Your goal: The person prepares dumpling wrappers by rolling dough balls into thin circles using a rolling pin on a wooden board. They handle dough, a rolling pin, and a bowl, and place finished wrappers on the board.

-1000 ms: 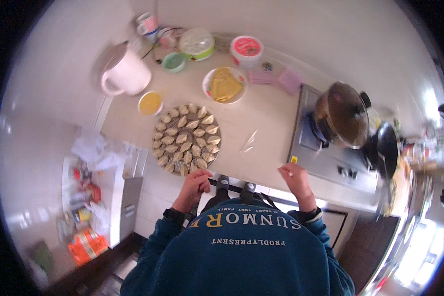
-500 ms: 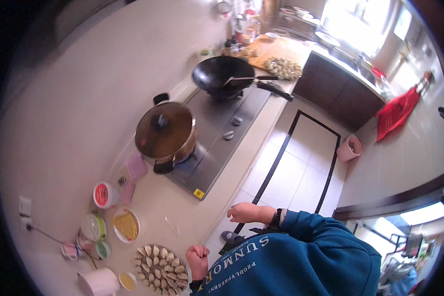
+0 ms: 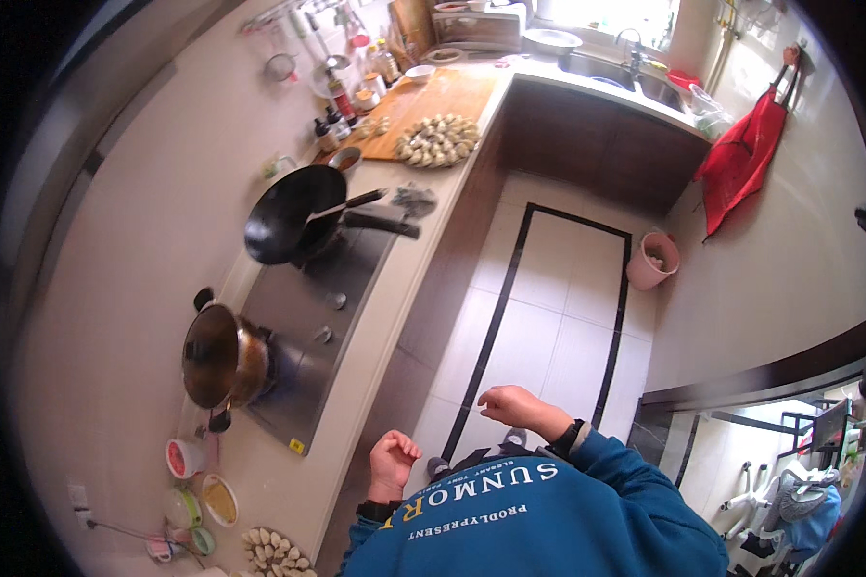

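Note:
My left hand point(image 3: 393, 466) is raised beside the counter's front edge, its fingers loosely curled and nothing seen in them. To its right, my right hand point(image 3: 522, 408) hovers over the floor, also loosely curled and bare. Neither hand touches anything. On the counter to the left, a lidded pot point(image 3: 241, 361) with black handles sits on the gas hob point(image 3: 303, 298). Behind it stands a black wok point(image 3: 293, 216) with a spatula point(image 3: 346, 205) resting in it. A plate of dumplings point(image 3: 274, 553) lies at the lower left, partly out of view.
Farther back, another plate of dumplings point(image 3: 438, 140) sits by a wooden board point(image 3: 433, 93). Beyond are bottles point(image 3: 340, 101) and a sink point(image 3: 597, 67). A pink bin point(image 3: 652, 262) stands on the floor, and a red apron point(image 3: 746, 163) hangs on the right wall.
My view has swung toward the sink, so the hob and near plate sit farther left and lower. My left hand has loosened from a tighter fist; both hands remain without anything.

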`<action>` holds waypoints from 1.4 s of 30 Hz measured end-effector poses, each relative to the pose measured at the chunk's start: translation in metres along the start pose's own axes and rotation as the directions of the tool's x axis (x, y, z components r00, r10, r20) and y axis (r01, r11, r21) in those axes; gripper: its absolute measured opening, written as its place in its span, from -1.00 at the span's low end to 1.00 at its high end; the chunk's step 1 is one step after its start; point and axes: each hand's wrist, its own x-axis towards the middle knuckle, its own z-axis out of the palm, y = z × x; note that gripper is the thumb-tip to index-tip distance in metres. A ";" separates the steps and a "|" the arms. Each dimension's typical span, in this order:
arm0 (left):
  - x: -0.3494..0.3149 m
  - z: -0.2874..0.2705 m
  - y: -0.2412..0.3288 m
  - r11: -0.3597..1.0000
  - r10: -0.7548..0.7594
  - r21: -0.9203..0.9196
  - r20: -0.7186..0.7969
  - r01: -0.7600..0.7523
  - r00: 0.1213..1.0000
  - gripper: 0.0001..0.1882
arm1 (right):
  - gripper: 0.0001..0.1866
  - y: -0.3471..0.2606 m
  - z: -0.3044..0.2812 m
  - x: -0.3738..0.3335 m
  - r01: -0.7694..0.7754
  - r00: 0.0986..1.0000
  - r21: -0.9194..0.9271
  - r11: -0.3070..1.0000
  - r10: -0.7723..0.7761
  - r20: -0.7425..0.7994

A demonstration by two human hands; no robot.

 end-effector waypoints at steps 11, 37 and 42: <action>0.176 0.143 -0.014 0.941 -0.189 0.297 0.056 0.165 0.980 -0.84 | -0.78 0.100 -0.126 -0.007 -0.218 0.952 0.123 0.968 0.239 -0.193; 0.530 0.329 0.021 0.970 -0.217 0.115 0.007 0.214 0.976 -0.85 | -0.84 0.328 -0.395 0.168 -0.235 0.855 0.225 0.946 0.312 -0.415; 0.598 0.392 0.011 0.980 -0.164 0.099 -0.092 0.173 0.982 -0.87 | -0.86 0.397 -0.483 0.208 -0.167 0.854 0.202 0.965 0.244 -0.459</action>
